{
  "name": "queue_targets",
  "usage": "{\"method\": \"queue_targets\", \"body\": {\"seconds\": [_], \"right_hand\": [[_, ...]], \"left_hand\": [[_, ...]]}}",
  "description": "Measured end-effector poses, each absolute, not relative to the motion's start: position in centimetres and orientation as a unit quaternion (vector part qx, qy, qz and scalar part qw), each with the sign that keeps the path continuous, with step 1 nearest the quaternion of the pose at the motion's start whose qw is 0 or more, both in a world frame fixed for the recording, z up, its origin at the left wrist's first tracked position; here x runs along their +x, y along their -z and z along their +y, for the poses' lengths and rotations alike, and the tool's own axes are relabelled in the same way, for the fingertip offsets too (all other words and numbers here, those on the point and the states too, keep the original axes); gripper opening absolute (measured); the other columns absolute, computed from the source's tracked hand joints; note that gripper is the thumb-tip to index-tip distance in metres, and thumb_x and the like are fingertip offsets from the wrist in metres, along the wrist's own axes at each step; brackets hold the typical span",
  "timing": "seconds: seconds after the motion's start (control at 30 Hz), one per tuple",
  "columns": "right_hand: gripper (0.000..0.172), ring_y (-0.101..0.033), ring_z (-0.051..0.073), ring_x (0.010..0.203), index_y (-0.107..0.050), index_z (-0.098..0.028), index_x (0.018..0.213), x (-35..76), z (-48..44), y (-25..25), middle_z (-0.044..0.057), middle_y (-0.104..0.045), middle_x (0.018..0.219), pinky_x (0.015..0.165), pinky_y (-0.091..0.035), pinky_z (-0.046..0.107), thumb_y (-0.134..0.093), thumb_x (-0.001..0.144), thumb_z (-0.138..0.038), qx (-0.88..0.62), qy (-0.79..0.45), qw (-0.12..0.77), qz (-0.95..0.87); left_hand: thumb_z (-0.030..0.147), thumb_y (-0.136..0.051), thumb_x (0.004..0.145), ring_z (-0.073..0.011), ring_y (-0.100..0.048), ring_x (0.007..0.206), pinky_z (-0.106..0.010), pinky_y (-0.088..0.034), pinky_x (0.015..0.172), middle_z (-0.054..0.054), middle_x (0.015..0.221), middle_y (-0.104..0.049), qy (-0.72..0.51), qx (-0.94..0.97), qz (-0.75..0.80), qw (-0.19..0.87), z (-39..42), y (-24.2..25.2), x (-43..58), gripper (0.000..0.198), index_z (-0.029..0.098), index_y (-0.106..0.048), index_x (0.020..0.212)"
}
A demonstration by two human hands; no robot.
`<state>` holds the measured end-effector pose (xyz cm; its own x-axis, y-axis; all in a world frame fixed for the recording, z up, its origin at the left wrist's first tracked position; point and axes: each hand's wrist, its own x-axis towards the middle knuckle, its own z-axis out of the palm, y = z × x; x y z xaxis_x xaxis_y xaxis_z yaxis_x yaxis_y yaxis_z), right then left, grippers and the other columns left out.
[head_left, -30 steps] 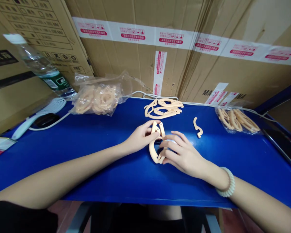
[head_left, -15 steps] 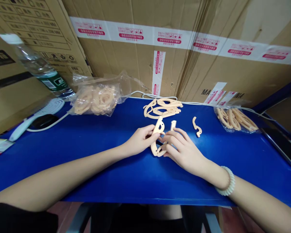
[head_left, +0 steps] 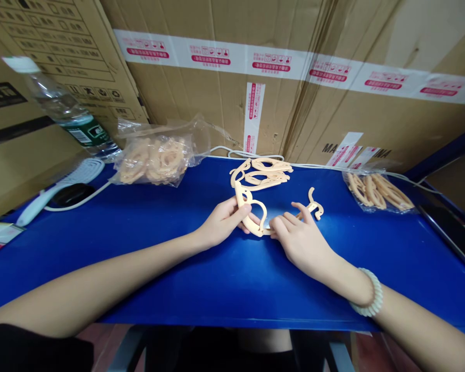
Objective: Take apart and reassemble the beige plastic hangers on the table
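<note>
The hanger is held by both hands at the middle of the blue desk. Its left half is pinched by the left hand, thumb on top, and is pointed mostly toward the back. Its right half is clasped by the bent fingers of the right hand (some of it is hidden under them) and is stretched out to the right. The hook is seen just past those fingers, nearer the right hand, with its long side pointed toward the back. Whether hook and hanger are touching cannot be told.
</note>
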<state>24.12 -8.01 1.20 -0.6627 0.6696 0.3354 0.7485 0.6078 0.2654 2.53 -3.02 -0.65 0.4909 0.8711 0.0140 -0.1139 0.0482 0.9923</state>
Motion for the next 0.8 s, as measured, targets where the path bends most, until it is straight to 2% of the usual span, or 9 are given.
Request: {"method": "queue_targets", "body": {"seconds": [0.33,0.53,0.7,0.8], "right_hand": [[0.030,-0.049,0.021,0.071,-0.061,-0.020,0.080,23.9,-8.8,-2.3,0.001,-0.057,0.069,0.111,-0.026,0.051,-0.042,0.099,-0.006,-0.362,0.202,0.087,-0.906],[0.037,-0.046,0.020,0.070,-0.059,-0.020,0.076,23.7,-8.8,-2.4,0.001,-0.054,0.068,0.094,-0.034,0.040,-0.037,0.103,-0.007,-0.334,0.211,0.135,-0.909],[0.030,-0.046,0.019,0.070,-0.057,-0.020,0.076,24.0,-8.9,-3.0,0.001,-0.059,0.071,0.075,-0.032,0.035,-0.046,0.102,-0.009,-0.283,0.263,0.151,-0.910],[0.021,-0.052,0.018,0.073,-0.058,-0.020,0.088,25.5,-8.3,-4.1,0.002,-0.067,0.081,0.078,-0.034,0.036,-0.047,0.103,-0.012,-0.295,0.226,0.187,-0.909]], "left_hand": [[0.055,-0.064,0.091,-0.0204,-0.075,0.066,-0.027,-0.061,0.060,-0.008,0.073,-0.076,-0.360,0.578,0.329,0.654,-3.1,0.5,2.3,0.041,0.015,-0.055,0.094],[0.054,-0.068,0.088,-0.0210,-0.075,0.062,-0.027,-0.059,0.054,-0.009,0.072,-0.076,-0.351,0.544,0.324,0.690,-2.8,0.5,2.1,0.042,0.015,-0.054,0.094],[0.054,-0.066,0.087,-0.0172,-0.065,0.044,-0.022,-0.048,0.040,-0.001,0.052,-0.065,-0.381,0.489,0.332,0.711,-2.2,0.3,2.1,0.040,0.018,-0.049,0.084],[0.052,-0.065,0.088,-0.0145,-0.060,0.041,-0.020,-0.043,0.037,0.002,0.048,-0.061,-0.413,0.453,0.336,0.714,-1.8,0.2,2.1,0.039,0.019,-0.046,0.080]]}}
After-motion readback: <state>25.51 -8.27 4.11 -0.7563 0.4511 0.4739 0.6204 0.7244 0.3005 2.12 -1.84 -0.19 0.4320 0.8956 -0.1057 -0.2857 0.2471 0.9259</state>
